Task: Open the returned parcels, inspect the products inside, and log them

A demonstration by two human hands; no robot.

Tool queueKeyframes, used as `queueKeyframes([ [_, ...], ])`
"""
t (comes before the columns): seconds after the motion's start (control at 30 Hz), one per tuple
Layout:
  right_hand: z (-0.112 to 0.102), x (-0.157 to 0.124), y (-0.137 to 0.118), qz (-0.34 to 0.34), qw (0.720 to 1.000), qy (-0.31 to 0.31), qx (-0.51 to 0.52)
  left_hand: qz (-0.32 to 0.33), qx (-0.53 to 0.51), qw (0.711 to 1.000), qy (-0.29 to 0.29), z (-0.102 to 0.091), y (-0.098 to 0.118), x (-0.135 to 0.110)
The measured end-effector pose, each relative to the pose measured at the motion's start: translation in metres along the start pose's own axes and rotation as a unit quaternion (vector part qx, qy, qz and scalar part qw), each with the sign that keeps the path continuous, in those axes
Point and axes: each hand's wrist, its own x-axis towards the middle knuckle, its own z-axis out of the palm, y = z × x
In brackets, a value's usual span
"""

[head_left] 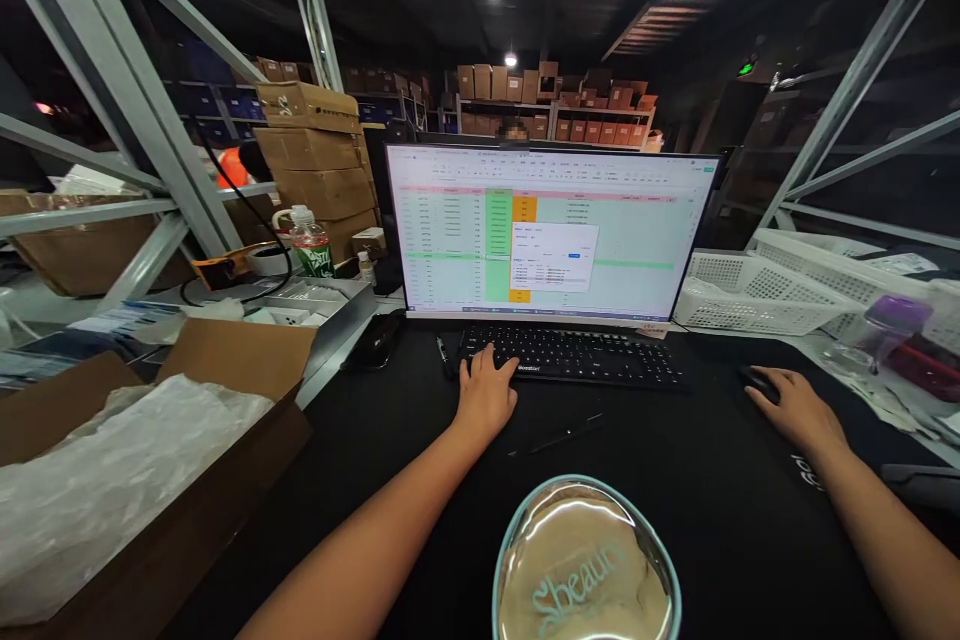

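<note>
**Both hands at the computer, a dialog box open on screen**

The work in hand is data entry at a desk. The left hand (486,392) lies flat and relaxed on the left end of the keyboard (581,356), fingers spread on the keys and gripping nothing. The right hand (796,410) curls over the mouse (756,383), holding it lightly on the black mat (675,490), well to the right of the keyboard. The mouse is mostly hidden under the fingers.

The monitor (551,235) stands just behind the keyboard and shows a spreadsheet with a small dialog box in the middle. In my judgement that box calls for a click or a keystroke, and both hands are already placed for either.

By count there is one monitor, one keyboard and one mouse. There are probably two pens, though they are dark against the mat: one (559,437) lies near the left hand, another (442,352) beside the keyboard. One clear pouch (585,560) sits at the near edge and one open cardboard box (232,352) at the left. Two white baskets (750,298) stand at the right.
</note>
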Motion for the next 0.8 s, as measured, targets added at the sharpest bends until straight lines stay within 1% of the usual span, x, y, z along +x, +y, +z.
queueKeyframes([
  [0.17, -0.0007, -0.0022, 0.0009, 0.013, 1.000, 0.008, -0.005, 0.001, 0.007, 1.000, -0.001, 0.0004, 0.0001, 0.0018],
  [0.47, -0.0071, -0.0021, -0.0073, 0.015, 1.000, 0.007, -0.013, 0.005, 0.016, 1.000, 0.000, 0.0004, 0.0009, 0.0011],
  [0.8, -0.0044, -0.0039, -0.0057, 0.022, 0.999, 0.019, -0.013, 0.009, 0.012, 1.000, -0.007, 0.0001, 0.0008, 0.0013],
])
